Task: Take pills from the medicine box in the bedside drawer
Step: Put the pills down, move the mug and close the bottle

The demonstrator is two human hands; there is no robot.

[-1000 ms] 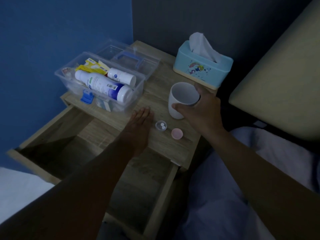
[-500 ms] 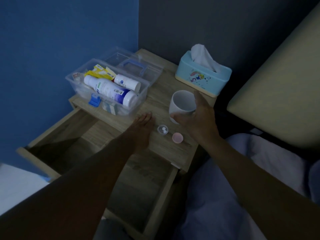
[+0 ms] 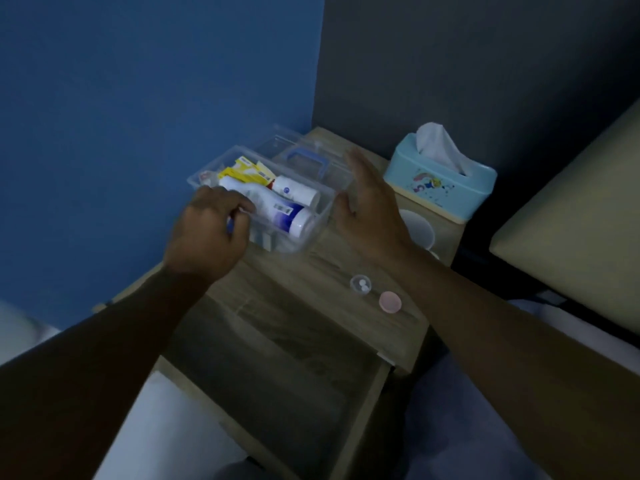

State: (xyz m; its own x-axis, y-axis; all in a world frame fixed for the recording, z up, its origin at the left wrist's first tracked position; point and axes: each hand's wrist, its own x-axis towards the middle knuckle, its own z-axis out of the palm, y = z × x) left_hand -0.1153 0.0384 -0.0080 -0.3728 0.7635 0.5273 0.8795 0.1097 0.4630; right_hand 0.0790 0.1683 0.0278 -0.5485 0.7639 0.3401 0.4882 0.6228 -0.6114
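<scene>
The clear plastic medicine box (image 3: 313,230) stands on the bedside table top (image 3: 311,271), its lid with a blue handle (image 3: 306,160) folded open behind it. Inside lie a large white and blue bottle (image 3: 277,209), a smaller white bottle (image 3: 298,190) and yellow packets (image 3: 242,171). My left hand (image 3: 211,230) curls over the box's front left rim. My right hand (image 3: 370,209) is spread flat beside the box's right end. A small clear cup with two white pills (image 3: 361,284) and a pink cap (image 3: 390,301) sit near the table's front right.
The drawer (image 3: 277,368) below the table top is pulled out, and nothing shows in it. A white mug (image 3: 420,230) stands partly hidden behind my right wrist. A light blue tissue box (image 3: 440,181) sits at the back right. A beige headboard (image 3: 571,220) lies to the right.
My right hand let go of the mug and moved left to the box's right end. My left hand rose from the table top to the box's front left rim.
</scene>
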